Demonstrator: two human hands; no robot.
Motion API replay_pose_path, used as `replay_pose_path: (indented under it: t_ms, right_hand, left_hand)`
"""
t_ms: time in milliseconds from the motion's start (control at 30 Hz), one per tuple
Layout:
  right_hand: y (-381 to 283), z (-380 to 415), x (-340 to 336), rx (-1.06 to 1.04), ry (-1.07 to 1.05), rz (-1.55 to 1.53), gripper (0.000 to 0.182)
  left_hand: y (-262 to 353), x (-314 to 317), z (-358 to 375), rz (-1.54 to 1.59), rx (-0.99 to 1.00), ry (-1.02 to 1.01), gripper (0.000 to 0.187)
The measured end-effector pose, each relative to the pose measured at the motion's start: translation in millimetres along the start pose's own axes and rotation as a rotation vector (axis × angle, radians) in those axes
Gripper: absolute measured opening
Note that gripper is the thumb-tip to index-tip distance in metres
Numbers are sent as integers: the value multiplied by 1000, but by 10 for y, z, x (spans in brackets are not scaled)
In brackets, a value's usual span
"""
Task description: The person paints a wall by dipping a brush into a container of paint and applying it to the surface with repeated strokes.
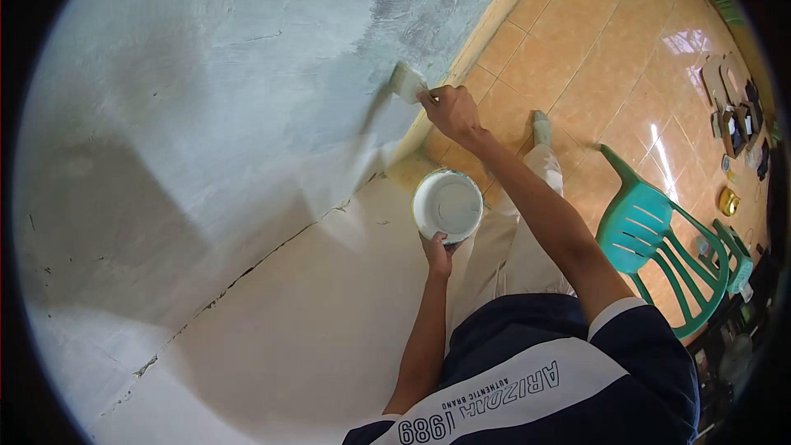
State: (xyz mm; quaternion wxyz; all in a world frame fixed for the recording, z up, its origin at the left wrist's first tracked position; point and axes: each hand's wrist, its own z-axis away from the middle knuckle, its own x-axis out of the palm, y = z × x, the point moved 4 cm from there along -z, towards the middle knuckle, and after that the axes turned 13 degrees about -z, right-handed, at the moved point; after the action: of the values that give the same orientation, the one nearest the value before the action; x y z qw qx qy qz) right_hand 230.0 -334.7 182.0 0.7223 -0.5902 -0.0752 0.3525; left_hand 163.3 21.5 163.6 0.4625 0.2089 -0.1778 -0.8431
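Observation:
My right hand is closed around the handle of a wide paintbrush. The brush's pale bristles lie against the grey-blue wall, close to its lower edge. In my left hand is a round white paint bucket, tilted so its inside faces me. My thumb hooks over the rim and the other fingers are mostly hidden beneath. Whitish paint residue coats the inside of the bucket. A darker, rough patch shows on the wall above the brush.
A green plastic chair stands at my right on the orange tiled floor. Beyond it are a gold-coloured pot and several small items. A long crack runs across the wall at left, where it meets a paler wall section.

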Motion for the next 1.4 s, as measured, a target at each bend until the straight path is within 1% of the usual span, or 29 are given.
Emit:
replay_pose_path:
  t_ms: [67, 100, 167, 200, 267, 300, 367, 400, 467, 500, 567, 600, 667, 700, 800, 867, 967, 1067, 1100, 1167, 1300, 1367, 1400]
  right_hand:
    - [-323, 57, -128, -131, -45, -166, 32]
    - [-404, 110, -182, -128, -47, -166, 32]
    - [-601, 209, -315, -278, -26, -296, 28]
    - [-678, 252, -373, -278, -26, -293, 28]
    - [-766, 307, -436, -210, -29, -411, 30]
    - [-752, 276, -412, -209, -31, -412, 30]
    - [-635, 139, -290, -199, -41, -287, 30]
    - [-528, 75, -210, -200, -40, -287, 30]
    - [-341, -3, -96, -278, -12, -272, 31]
    - [-331, -1, -116, -277, -13, -272, 31]
    - [-261, -10, -133, -148, -75, -161, 30]
    - [-192, -6, -119, -148, -74, -161, 30]
    - [-32, -17, -71, -52, -57, -84, 30]
    - [-88, -10, -99, -52, -58, -84, 30]
    - [-308, 39, -162, -85, -89, -147, 29]
    - [-547, 124, -250, -234, -96, -253, 28]
    - [-684, 258, -395, -186, -83, -338, 28]
    - [-780, 270, -392, -225, -49, -322, 30]
    - [-702, 238, -303, -224, -53, -324, 30]
    - [-493, 123, -88, -368, 29, -235, 30]
    - [-419, 116, -24, -359, 37, -196, 29]
    - [-365, 116, -16, -273, -4, -112, 28]
    - [-319, 113, -6, -274, -3, -110, 28]
  left_hand:
    - [11, 21, 7, -7, -7, 4, 72]
    - [28, 33, 39, -13, 1, 24, 72]
    - [64, 49, 56, -19, 12, 39, 72]
    - [73, 51, 63, -16, 6, 14, 73]
    - [91, 29, 62, -13, -1, -10, 73]
    - [99, 16, 59, -10, 7, -35, 74]
    - [76, -45, 20, -7, 16, -58, 74]
    - [36, -87, -33, -1, 3, -74, 75]
    - [43, -116, -62, 4, -9, -90, 75]
    - [71, -108, -41, 10, -3, -81, 75]
    - [121, -73, -6, 18, 2, -72, 76]
    - [130, -68, 4, 2, -12, -51, 75]
    - [163, -36, 17, -16, -24, -33, 75]
    - [162, -27, 22, -28, -12, -31, 75]
    - [147, -33, 14, -40, 2, -37, 74]
    - [118, -49, 22, -37, 1, -45, 75]
    - [103, -38, 26, -38, 11, -50, 75]
    - [69, -53, 28, -45, -7, -21, 75]
    - [66, -53, 26, -40, -8, -21, 75]
    - [55, -54, 24, -34, -7, -22, 76]
    - [57, -38, 23, -5, 13, -31, 76]
    - [81, -12, 22, -11, 12, -26, 76]
    - [74, 6, 12, -2, -5, -26, 76]
